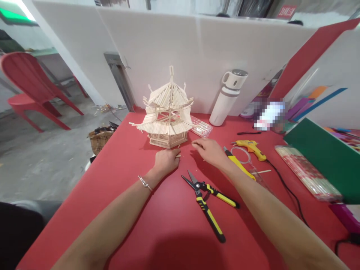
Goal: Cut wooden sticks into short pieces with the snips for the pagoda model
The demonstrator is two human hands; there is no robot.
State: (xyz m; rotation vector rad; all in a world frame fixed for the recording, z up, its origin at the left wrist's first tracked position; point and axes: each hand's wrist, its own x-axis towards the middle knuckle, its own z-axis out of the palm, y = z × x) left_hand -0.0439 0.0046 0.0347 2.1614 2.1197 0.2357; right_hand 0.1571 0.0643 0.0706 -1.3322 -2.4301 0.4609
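A two-tiered pagoda model [170,120] built of pale wooden sticks stands on the red table. Just in front of its base is my left hand [166,161], closed, with short stick pieces [178,156] poking out at its fingertips. To the right of it my right hand [210,150] is held in a pinch over the table; whatever lies between those fingers is too small to make out. Below both hands lie pruning shears [201,187] with black and yellow handles, blades apart, touched by neither hand.
Right of my right arm are a yellow utility knife [239,165], a yellow glue gun [251,148] with a cord, and a packet of sticks [308,172]. A white thermos [225,101] stands behind, near a white partition [202,56]. A red chair [36,86] is at left.
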